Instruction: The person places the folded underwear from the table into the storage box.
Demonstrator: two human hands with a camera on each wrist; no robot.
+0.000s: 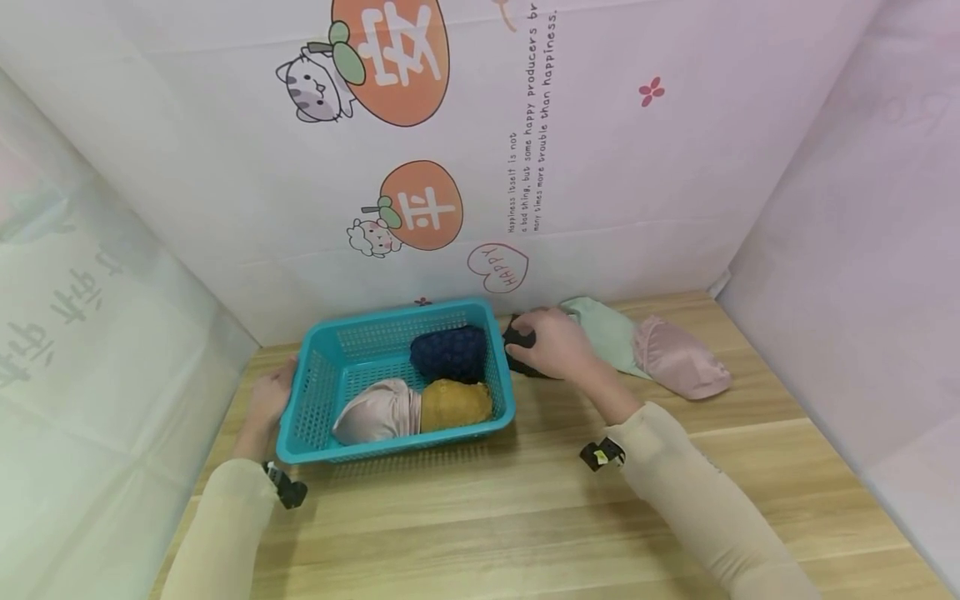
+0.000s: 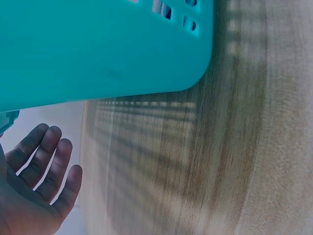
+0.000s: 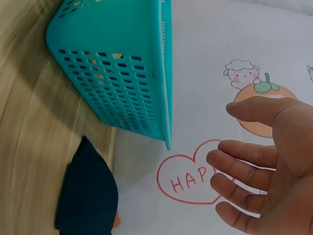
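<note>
A teal plastic basket [image 1: 397,437] stands on the table with three bundled cloth items in it: a dark navy one [image 1: 450,352], a mustard one [image 1: 456,405] and a pale satin one [image 1: 378,411] with a gathered band. My left hand [image 1: 270,396] is at the basket's left rim; in the left wrist view its fingers [image 2: 51,161] are spread and relaxed beside the basket wall. Over a black cloth item [image 3: 88,196], just right of the basket, hovers my right hand [image 1: 558,343]. Its fingers are loosely bent and hold nothing, as the right wrist view shows.
Right of the black cloth lie a mint green cloth [image 1: 606,332] and a pink satin cloth [image 1: 682,358] with a gathered edge, overlapping each other. A printed white sheet [image 1: 600,167] rises behind the wooden table [image 1: 465,525], with more white sheeting on both sides.
</note>
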